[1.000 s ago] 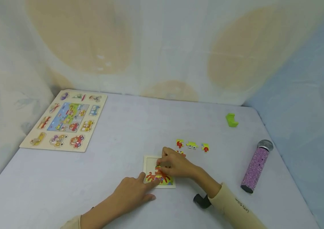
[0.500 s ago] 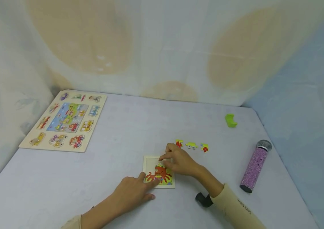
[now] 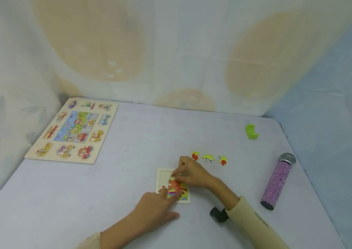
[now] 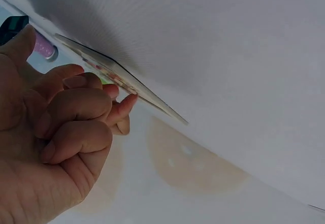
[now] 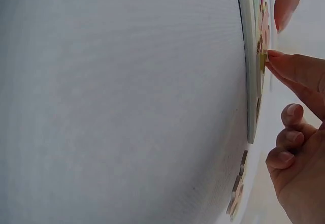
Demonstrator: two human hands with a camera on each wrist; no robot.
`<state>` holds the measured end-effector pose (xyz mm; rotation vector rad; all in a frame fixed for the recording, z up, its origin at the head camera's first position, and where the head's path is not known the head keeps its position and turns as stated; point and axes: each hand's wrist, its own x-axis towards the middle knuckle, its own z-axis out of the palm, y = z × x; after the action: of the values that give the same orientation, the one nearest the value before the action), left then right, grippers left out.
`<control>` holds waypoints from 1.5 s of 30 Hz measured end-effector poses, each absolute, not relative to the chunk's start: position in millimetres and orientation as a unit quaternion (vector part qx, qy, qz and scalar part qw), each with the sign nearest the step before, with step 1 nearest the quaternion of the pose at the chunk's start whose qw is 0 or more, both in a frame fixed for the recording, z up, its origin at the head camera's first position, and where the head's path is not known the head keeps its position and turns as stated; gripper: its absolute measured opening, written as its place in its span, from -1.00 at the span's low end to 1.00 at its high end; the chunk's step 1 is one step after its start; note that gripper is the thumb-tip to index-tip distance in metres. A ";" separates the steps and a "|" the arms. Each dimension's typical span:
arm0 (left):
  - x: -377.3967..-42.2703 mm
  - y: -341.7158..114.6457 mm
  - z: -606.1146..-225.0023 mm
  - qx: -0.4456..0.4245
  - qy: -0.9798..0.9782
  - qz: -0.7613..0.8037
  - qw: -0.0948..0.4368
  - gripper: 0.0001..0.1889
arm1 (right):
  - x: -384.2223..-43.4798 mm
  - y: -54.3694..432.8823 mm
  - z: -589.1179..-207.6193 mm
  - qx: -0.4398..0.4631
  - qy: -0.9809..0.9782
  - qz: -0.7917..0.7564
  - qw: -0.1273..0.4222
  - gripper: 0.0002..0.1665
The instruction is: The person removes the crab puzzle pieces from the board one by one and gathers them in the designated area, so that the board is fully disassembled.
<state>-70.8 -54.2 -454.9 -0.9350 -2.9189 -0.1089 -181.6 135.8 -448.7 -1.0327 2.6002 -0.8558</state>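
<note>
A small square jigsaw tray (image 3: 158, 178) with a light rim lies in front of me, holding red crab picture pieces (image 3: 173, 185). The upper left of its inside shows bare. My left hand (image 3: 154, 209) reaches in from the lower left; its straight index finger rests on the pieces, while its other fingers curl, as the left wrist view shows. Over the tray's upper right, my right hand (image 3: 195, 174) pinches a yellowish jigsaw piece (image 5: 263, 61) between thumb and index finger, right at the tray's surface. Most of that piece is hidden by the fingers.
Loose jigsaw pieces, one red and yellow (image 3: 195, 156), one with eyes (image 3: 208, 158) and another red one (image 3: 222, 160), lie behind my right hand. A purple glitter microphone (image 3: 277, 183), green block (image 3: 251, 131), black curved object (image 3: 218, 215) and vehicle puzzle board (image 3: 91, 160) surround.
My left hand has slid right, its index finger moving across the crab pieces. My right hand moved slightly up the tray, uncovering the crab's face. A loose piece beside it is out of sight now.
</note>
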 end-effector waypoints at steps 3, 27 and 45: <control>-70.7 -46.7 -454.9 -0.293 -0.955 -0.030 0.029 -0.40 | -183.2 136.5 -451.3 -0.352 0.881 -0.296 0.110 -0.84; -80.7 -45.7 -446.5 -0.283 -0.952 -0.110 -0.041 -0.50 | -177.8 138.1 -446.4 -0.337 0.859 -0.366 0.121 -0.82; -78.3 -40.3 -454.1 -0.276 -0.959 -0.053 0.037 -0.39 | -181.7 136.9 -453.5 -0.358 0.862 -0.341 0.111 -0.84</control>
<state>-78.3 -40.3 -454.1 -0.8477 -2.9430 -0.1635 -181.7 136.9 -453.5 -1.0509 2.5326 -1.0030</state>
